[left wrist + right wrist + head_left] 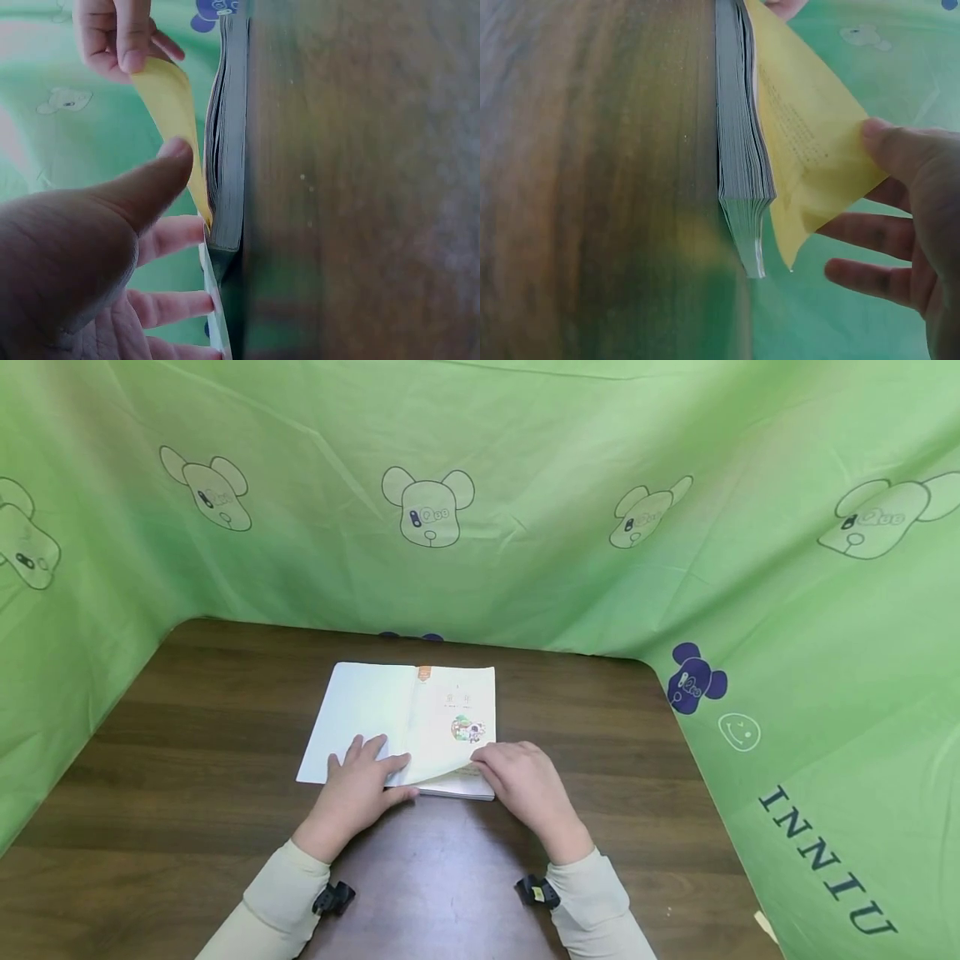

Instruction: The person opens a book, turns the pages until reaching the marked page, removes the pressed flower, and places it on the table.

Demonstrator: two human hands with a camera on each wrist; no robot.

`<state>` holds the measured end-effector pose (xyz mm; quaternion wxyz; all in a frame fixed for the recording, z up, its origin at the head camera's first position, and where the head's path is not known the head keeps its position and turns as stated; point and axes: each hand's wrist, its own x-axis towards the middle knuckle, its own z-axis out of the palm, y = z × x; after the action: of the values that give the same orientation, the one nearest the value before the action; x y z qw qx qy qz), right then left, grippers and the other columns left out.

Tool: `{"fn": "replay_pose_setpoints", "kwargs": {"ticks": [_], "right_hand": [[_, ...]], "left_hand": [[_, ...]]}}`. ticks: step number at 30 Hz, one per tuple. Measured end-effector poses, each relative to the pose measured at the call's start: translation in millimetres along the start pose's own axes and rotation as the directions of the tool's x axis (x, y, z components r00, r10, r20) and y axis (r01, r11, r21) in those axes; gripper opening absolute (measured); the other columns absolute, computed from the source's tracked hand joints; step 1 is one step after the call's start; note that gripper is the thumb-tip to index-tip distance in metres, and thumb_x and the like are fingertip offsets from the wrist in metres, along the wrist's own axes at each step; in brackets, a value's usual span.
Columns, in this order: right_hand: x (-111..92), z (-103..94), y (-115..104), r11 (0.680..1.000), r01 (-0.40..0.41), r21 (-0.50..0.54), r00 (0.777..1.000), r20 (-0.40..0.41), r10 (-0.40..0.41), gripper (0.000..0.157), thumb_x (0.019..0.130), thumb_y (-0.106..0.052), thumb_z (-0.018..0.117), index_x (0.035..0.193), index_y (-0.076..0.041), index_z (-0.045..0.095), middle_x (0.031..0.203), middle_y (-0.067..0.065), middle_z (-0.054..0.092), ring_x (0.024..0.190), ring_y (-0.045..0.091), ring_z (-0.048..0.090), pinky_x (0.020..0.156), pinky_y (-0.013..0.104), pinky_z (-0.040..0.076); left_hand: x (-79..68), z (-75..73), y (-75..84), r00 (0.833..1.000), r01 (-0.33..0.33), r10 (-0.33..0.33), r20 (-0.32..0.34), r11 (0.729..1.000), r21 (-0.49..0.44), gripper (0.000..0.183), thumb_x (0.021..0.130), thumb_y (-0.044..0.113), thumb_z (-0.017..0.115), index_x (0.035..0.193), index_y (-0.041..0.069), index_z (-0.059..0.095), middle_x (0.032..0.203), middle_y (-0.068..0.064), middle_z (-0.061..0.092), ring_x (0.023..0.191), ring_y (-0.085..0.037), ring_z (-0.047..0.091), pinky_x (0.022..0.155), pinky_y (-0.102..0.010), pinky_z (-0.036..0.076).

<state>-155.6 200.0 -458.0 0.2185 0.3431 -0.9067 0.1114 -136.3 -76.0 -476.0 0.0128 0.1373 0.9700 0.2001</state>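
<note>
An open book lies on the brown wooden table, its left side blank white. On its right side is a page with a small coloured picture and an orange tab mark at the top. My right hand pinches the lower right corner of this page between thumb and fingers and lifts it. In the right wrist view the raised page curves away from the thick stack of pages and shows lines of print underneath. My left hand rests with spread fingers on the lower left side, near the spine.
A green cloth printed with bear heads hangs behind and beside the table. Black wrist cameras are strapped over both sleeves. A small pale piece lies at the table's right edge.
</note>
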Motion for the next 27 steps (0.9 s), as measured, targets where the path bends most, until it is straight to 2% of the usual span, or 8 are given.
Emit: {"fn": "replay_pose_setpoints", "kwargs": {"ticks": [4, 7, 12, 15, 19, 23, 25, 27], "right_hand": [[-1.0, -1.6, 1.7, 0.999, -0.031, 0.007, 0.995, -0.098, 0.032, 0.013, 0.094, -0.02, 0.075, 0.105, -0.015, 0.073, 0.102, -0.002, 0.078, 0.097, 0.018, 0.074, 0.089, 0.039, 0.057], [-1.3, -3.3, 3.1, 0.995, -0.097, 0.026, 0.981, -0.164, 0.1, 0.019, 0.093, -0.019, 0.076, 0.11, -0.012, 0.074, 0.107, 0.002, 0.077, 0.099, 0.021, 0.074, 0.088, 0.042, 0.057], [-2.1, -4.4, 5.2, 0.967, -0.24, 0.084, 0.95, -0.183, 0.251, 0.026, 0.096, -0.022, 0.072, 0.119, -0.01, 0.071, 0.113, 0.007, 0.076, 0.101, 0.025, 0.073, 0.087, 0.044, 0.058], [-2.9, -3.8, 6.8, 0.954, -0.277, 0.116, 0.95, -0.118, 0.29, 0.03, 0.097, -0.023, 0.071, 0.124, -0.01, 0.07, 0.121, 0.008, 0.074, 0.108, 0.026, 0.071, 0.092, 0.046, 0.057], [-2.4, -3.6, 7.8, 0.952, -0.279, 0.13, 0.96, 0.047, 0.275, 0.035, 0.096, -0.025, 0.073, 0.127, -0.01, 0.068, 0.133, 0.009, 0.068, 0.123, 0.028, 0.065, 0.104, 0.05, 0.05], [-1.4, -2.7, 6.9, 0.957, -0.264, 0.123, 0.956, 0.162, 0.243, 0.035, 0.095, -0.027, 0.075, 0.126, -0.012, 0.069, 0.139, 0.009, 0.065, 0.129, 0.029, 0.06, 0.109, 0.052, 0.046], [-1.7, -1.2, 6.4, 0.962, -0.246, 0.121, 0.957, 0.191, 0.22, 0.036, 0.094, -0.029, 0.075, 0.126, -0.012, 0.069, 0.14, 0.009, 0.064, 0.131, 0.029, 0.059, 0.11, 0.052, 0.045], [-2.2, 0.5, 6.2, 0.967, -0.222, 0.125, 0.957, 0.216, 0.192, 0.038, 0.094, -0.03, 0.076, 0.127, -0.011, 0.069, 0.142, 0.009, 0.062, 0.134, 0.029, 0.057, 0.112, 0.051, 0.043]], "left_hand": [[-0.8, 0.2, 0.9, 1.0, 0.01, -0.01, -0.018, 1.0, 0.0, 0.046, 0.096, 0.049, 0.068, 0.133, 0.024, 0.071, 0.15, -0.021, 0.051, 0.141, -0.056, 0.039, 0.1, -0.083, 0.033], [-0.4, 0.9, 0.8, 0.999, 0.012, -0.012, -0.035, 1.0, -0.003, 0.042, 0.098, 0.046, 0.066, 0.133, 0.024, 0.071, 0.15, -0.019, 0.052, 0.141, -0.055, 0.04, 0.101, -0.082, 0.033], [1.2, -0.3, 0.5, 0.997, 0.028, -0.031, -0.069, 0.999, -0.04, 0.046, 0.099, 0.043, 0.066, 0.137, 0.017, 0.067, 0.147, -0.018, 0.056, 0.141, -0.052, 0.043, 0.102, -0.081, 0.034], [2.6, -3.0, -1.1, 0.994, 0.032, -0.039, -0.1, 0.997, -0.074, 0.054, 0.098, 0.039, 0.068, 0.144, 0.01, 0.059, 0.146, -0.017, 0.057, 0.138, -0.047, 0.048, 0.101, -0.078, 0.037], [4.7, -8.4, -6.5, 0.982, 0.018, -0.043, -0.183, 0.991, -0.136, 0.081, 0.093, 0.032, 0.075, 0.159, 0.006, 0.035, 0.15, -0.022, 0.052, 0.134, -0.044, 0.053, 0.1, -0.067, 0.047], [4.2, -11.8, -12.2, 0.955, 0.04, -0.095, -0.28, 0.98, -0.197, 0.11, 0.089, 0.032, 0.079, 0.166, 0.012, 0.004, 0.152, -0.028, 0.045, 0.128, -0.046, 0.056, 0.09, -0.06, 0.054], [2.5, -12.0, -13.8, 0.939, 0.056, -0.123, -0.321, 0.976, -0.212, 0.116, 0.088, 0.033, 0.08, 0.166, 0.014, -0.005, 0.154, -0.029, 0.04, 0.128, -0.048, 0.055, 0.083, -0.061, 0.055], [1.9, -11.8, -15.0, 0.923, 0.055, -0.131, -0.361, 0.975, -0.214, 0.12, 0.087, 0.033, 0.081, 0.165, 0.015, -0.008, 0.159, -0.029, 0.031, 0.132, -0.049, 0.05, 0.084, -0.061, 0.055]]}}
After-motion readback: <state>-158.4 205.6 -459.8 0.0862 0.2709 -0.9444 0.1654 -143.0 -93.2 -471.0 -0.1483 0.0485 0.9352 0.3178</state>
